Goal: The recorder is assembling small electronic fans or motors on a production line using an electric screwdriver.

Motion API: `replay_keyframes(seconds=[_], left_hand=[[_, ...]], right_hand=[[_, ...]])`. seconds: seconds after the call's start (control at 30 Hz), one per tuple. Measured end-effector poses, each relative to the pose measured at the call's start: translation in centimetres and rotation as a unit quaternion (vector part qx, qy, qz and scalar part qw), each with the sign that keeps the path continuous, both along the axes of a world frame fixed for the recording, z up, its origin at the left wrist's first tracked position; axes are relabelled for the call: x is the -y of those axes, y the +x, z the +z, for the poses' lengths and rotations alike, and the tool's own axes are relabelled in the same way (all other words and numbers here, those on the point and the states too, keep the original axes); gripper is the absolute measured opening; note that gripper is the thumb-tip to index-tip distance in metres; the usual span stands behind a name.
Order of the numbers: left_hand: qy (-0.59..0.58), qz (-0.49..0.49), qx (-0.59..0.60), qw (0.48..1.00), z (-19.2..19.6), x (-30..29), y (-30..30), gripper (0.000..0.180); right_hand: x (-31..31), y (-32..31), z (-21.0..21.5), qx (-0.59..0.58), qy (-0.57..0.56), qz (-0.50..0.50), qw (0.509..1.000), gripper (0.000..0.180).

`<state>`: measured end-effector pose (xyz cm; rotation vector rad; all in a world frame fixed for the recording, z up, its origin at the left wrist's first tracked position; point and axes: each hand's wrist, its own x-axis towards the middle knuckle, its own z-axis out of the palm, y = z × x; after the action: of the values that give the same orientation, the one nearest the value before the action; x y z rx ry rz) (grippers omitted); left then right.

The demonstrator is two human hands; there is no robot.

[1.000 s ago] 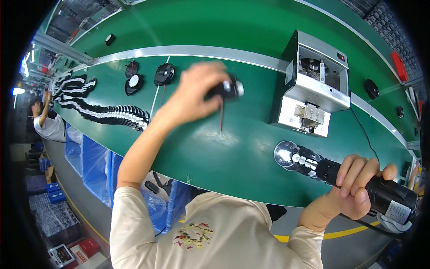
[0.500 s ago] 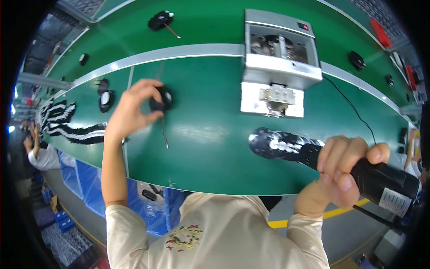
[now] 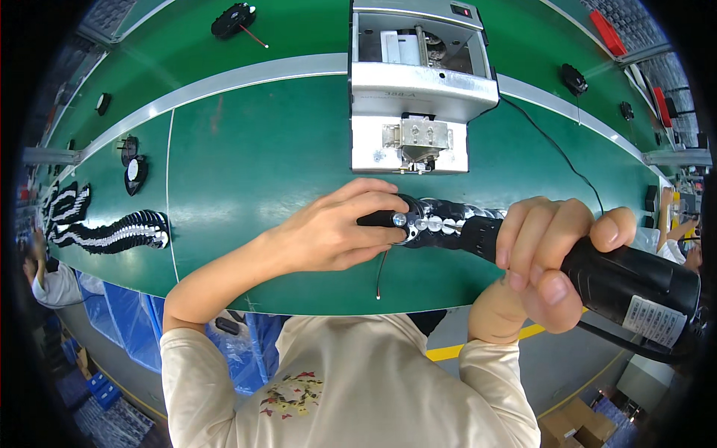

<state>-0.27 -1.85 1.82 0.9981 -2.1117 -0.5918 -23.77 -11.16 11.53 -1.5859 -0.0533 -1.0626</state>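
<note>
My right hand (image 3: 549, 257) is wrapped round a corded black electric screwdriver (image 3: 631, 287), its nose pointing left. My left hand (image 3: 343, 231) is closed on a small black round part (image 3: 407, 237) with a thin wire lead (image 3: 381, 276) hanging below it. The fingers hide much of this part. A shiny round spot shows between the fingertips. Just right of them, the screwdriver's tip end reaches toward the part; whether it touches, I cannot tell. Behind the tip lies a row of black pieces with white circles (image 3: 437, 222).
A silver metal machine (image 3: 418, 89), probably a screw feeder, stands beyond my hands, its cable (image 3: 553, 142) running right. Stacked black-and-white parts (image 3: 123, 231) lie at left, near loose black parts (image 3: 134, 175). Further black parts (image 3: 233, 21) sit on the far green strip. Other people work at both sides.
My left hand has moved right with the black round part, from the left of the table to the screwdriver's tip. The right hand stays on the screwdriver. The whole view has shifted slightly.
</note>
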Motion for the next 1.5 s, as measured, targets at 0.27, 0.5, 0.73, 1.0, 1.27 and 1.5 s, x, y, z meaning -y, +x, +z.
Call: replay_keyframes(seconds=[0.27,0.5,0.73,1.0,1.27,1.5], left_hand=[[-0.013,-0.016,0.029,0.999,0.2,0.9,0.1,0.028],[0.014,-0.038,0.030,0.999,0.0,1.2,-0.6,0.026],[0.015,-0.011,-0.007,1.000,-1.0,0.6,-0.9,0.017],[-0.001,0.029,-0.002,1.000,-1.2,-1.2,-0.6,0.018],[-0.013,0.032,-0.003,0.999,-1.6,-1.4,-0.8,0.019],[-0.032,0.043,-0.012,0.998,-2.3,-1.5,-0.9,0.019]], right_hand=[[0.3,-0.9,0.1,-0.041,0.008,0.017,0.999,0.058],[0.0,-0.6,0.3,-0.039,-0.001,-0.004,0.999,0.054],[1.3,2.5,1.1,0.000,-0.017,0.013,1.000,0.053],[1.3,7.5,1.1,0.008,0.046,-0.190,0.981,0.054],[3.2,8.7,0.9,-0.080,0.007,-0.150,0.985,0.046],[-0.5,5.3,0.5,-0.038,0.024,-0.055,0.997,0.043]])
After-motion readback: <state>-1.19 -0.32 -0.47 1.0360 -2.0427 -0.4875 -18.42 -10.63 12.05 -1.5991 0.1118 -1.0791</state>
